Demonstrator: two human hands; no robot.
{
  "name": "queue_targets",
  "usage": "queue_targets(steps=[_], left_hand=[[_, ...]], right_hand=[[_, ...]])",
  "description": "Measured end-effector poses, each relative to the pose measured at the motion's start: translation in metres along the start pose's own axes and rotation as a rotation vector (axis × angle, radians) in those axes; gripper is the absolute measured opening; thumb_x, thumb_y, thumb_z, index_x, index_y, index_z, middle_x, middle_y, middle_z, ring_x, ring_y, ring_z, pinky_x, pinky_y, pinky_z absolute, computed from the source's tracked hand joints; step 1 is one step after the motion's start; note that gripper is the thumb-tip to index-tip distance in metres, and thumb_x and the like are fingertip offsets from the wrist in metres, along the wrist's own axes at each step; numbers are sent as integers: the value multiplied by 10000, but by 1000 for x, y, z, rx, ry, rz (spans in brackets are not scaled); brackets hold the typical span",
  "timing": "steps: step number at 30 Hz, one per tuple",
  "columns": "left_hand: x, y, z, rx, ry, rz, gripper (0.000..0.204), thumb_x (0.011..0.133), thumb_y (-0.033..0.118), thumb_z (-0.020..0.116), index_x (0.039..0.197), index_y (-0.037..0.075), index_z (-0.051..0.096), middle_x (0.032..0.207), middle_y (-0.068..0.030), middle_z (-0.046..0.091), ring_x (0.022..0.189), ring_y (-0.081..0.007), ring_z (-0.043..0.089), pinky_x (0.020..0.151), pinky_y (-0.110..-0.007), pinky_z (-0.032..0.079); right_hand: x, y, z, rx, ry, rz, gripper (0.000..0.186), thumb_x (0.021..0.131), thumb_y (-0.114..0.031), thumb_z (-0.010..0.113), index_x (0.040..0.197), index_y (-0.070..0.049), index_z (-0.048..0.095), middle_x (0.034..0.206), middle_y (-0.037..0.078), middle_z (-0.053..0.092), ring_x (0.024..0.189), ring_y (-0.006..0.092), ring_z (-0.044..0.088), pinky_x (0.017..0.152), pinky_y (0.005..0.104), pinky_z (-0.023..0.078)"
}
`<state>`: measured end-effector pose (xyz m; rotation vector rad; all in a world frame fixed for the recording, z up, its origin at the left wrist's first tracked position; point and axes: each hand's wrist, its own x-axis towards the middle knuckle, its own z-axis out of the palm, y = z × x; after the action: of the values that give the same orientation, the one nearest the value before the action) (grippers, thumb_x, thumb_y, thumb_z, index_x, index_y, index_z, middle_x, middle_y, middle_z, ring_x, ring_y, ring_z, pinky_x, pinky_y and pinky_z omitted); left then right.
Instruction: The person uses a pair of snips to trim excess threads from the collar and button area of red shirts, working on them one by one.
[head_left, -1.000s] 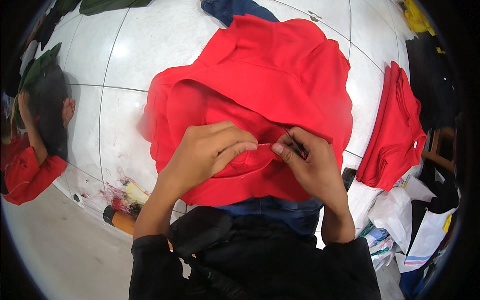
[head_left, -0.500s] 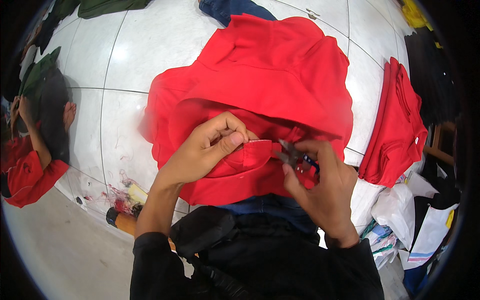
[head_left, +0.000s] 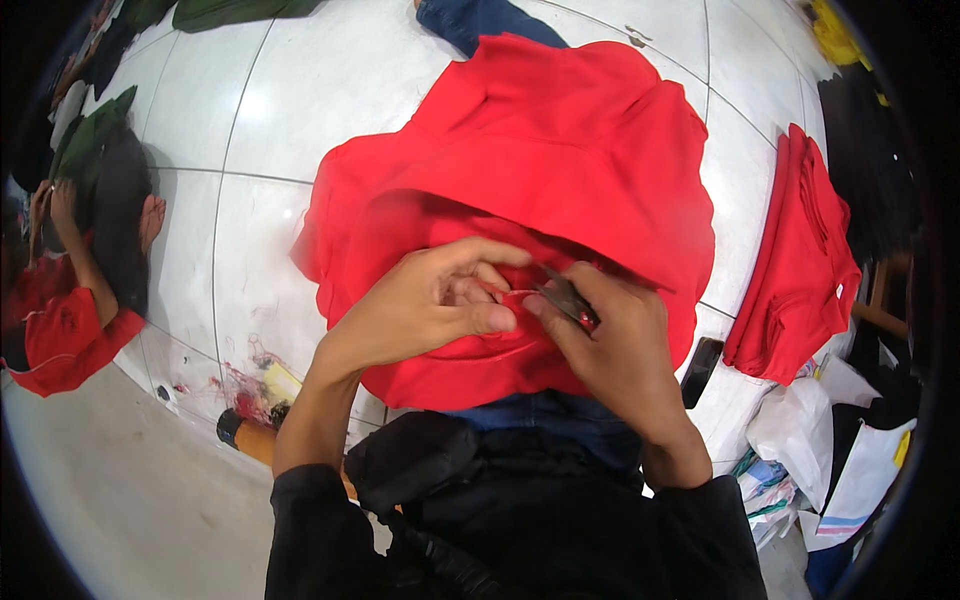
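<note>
A red garment (head_left: 560, 120) lies spread over my lap and the tiled floor, its open edge facing me. Inside that opening, my left hand (head_left: 440, 300) has its curled fingers on a small fold of the red cloth, while thumb and index finger stand apart. My right hand (head_left: 615, 325) grips a pair of dark-bladed thread snips (head_left: 565, 296), blades pointing at the fold beside my left fingertips. Parts of the snips' handle are hidden within my right palm. Whether the blades touch the cloth I cannot make out.
Folded red garments (head_left: 795, 260) lie at the right, with a dark phone (head_left: 703, 372) beside them. White plastic bags (head_left: 795, 420) sit lower right. An orange cylinder (head_left: 255, 440) and thread scraps (head_left: 255, 390) lie at the left. Another person's arm (head_left: 85, 260) shows at the far left.
My left thumb and index finger have parted from their pinch on the cloth edge. The snips have moved left, closer to my left fingers. The phone now shows beside my right forearm.
</note>
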<state>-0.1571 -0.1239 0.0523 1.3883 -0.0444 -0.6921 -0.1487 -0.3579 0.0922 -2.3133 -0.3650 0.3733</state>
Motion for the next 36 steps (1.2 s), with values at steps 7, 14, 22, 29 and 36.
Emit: queue_targets(steps=[7,14,22,29,36], left_hand=[[6,1,-5,26,35,-117,201,1053,196,735,1040,-4,733,886,-29,728,831,-85,670,746,-256,543],[-4,-1,-6,-77,135,-165,322,1129,333,616,1033,27,642,948,-34,710,878,-83,666,775,-253,552],[-10,4,-8,-138,114,-218,333,1129,350,613,1061,25,634,996,-43,702,929,-88,668,847,-262,561],[-14,-6,-5,-117,113,-122,355,1134,379,597,1069,32,620,994,-35,689,930,-84,639,860,-271,542],[-15,-6,-2,-149,142,-135,373,1138,403,581,1062,41,620,995,-23,672,925,-88,619,857,-271,527]], right_hand=[[0,-4,-8,27,-32,67,239,930,-213,837,951,-28,687,719,138,641,639,296,660,589,392,481],[1,-16,-8,-106,162,-49,374,845,-176,909,1103,-58,666,790,76,695,691,213,723,637,323,543],[-11,-17,-2,-245,117,-227,314,788,-160,872,1007,-124,650,782,21,681,578,209,679,515,327,498],[-7,-10,18,-346,183,-224,275,797,-180,858,962,-131,644,714,13,655,531,211,649,493,338,485],[-12,-14,3,-221,146,-189,295,808,-196,864,963,-126,624,713,19,681,536,211,669,491,333,490]])
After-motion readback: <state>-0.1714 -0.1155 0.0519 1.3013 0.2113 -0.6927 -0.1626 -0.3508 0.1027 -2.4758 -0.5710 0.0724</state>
